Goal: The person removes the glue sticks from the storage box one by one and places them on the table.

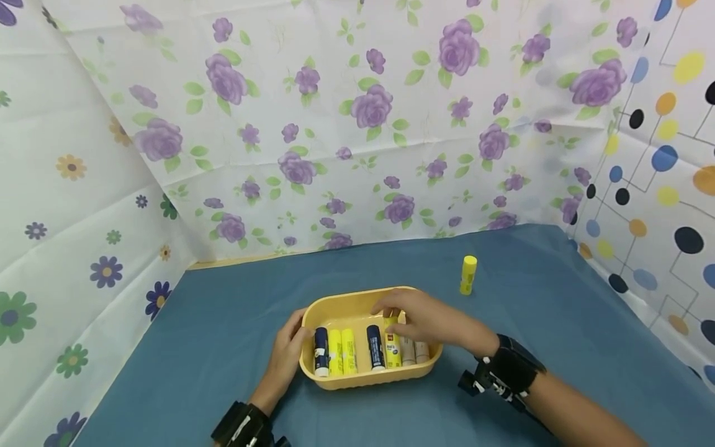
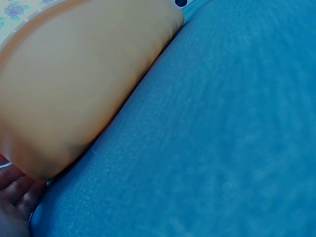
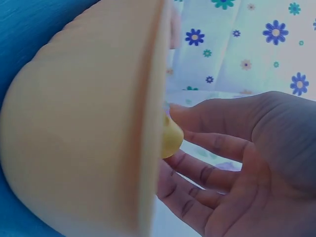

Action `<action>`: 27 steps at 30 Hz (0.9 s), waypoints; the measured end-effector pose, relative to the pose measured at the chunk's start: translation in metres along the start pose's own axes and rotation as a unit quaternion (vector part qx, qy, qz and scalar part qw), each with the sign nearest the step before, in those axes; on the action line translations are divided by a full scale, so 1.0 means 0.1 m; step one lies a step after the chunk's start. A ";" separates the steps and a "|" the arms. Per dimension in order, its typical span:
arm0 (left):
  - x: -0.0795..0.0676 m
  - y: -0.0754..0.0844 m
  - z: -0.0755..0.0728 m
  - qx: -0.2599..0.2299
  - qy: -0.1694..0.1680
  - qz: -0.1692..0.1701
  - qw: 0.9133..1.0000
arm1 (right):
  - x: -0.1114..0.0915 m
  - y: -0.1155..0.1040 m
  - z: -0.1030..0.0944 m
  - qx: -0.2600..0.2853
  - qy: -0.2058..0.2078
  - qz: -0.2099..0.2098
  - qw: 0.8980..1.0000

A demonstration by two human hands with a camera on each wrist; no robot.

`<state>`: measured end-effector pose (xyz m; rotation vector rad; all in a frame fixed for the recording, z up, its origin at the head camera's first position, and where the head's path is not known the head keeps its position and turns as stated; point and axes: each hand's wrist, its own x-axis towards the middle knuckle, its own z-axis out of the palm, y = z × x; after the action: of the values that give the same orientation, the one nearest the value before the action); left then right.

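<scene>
A shallow yellow plastic basket (image 1: 368,379) holds a row of glue sticks. My left hand (image 1: 287,347) grips its left end, thumb at the rim and fingers outside; in the left wrist view a few fingers (image 2: 22,190) show beside the basket wall (image 2: 74,84). Over the basket's right half, my right hand (image 1: 419,315) has thumb and fingers curled about the upper end of a yellow glue stick (image 1: 393,352). In the right wrist view the stick's rounded yellow end (image 3: 172,138) shows between thumb and fingers, its lower part hidden by the basket wall (image 3: 74,118).
Left in the basket are a dark blue glue stick (image 1: 321,351) and two yellow ones (image 1: 342,352). Another dark blue stick (image 1: 375,346) and two greyish ones (image 1: 414,352) flank the held one. A single yellow glue stick (image 1: 468,275) stands on the blue cloth (image 1: 519,298).
</scene>
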<state>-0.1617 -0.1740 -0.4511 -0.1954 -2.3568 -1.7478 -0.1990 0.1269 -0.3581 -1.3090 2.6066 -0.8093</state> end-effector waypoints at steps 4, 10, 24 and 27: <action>0.00 0.02 0.00 -0.001 0.000 -0.001 1.000 | -0.02 -0.03 -0.06 0.024 -0.016 -0.014 0.999; -0.01 0.02 0.01 -0.003 0.000 -0.006 1.000 | -0.05 -0.06 -0.09 0.062 -0.068 -0.016 0.996; -0.10 0.40 0.01 0.015 -0.004 -0.016 1.000 | -0.15 -0.13 -0.16 0.078 -0.102 -0.005 0.992; -0.11 0.42 0.01 0.015 -0.003 -0.015 1.000 | -0.16 -0.15 -0.18 0.071 -0.093 -0.013 0.993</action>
<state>-0.1417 -0.1606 -0.4151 -0.1615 -2.4011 -1.7270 -0.1848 0.1392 -0.3372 -1.3126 2.3492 -0.8170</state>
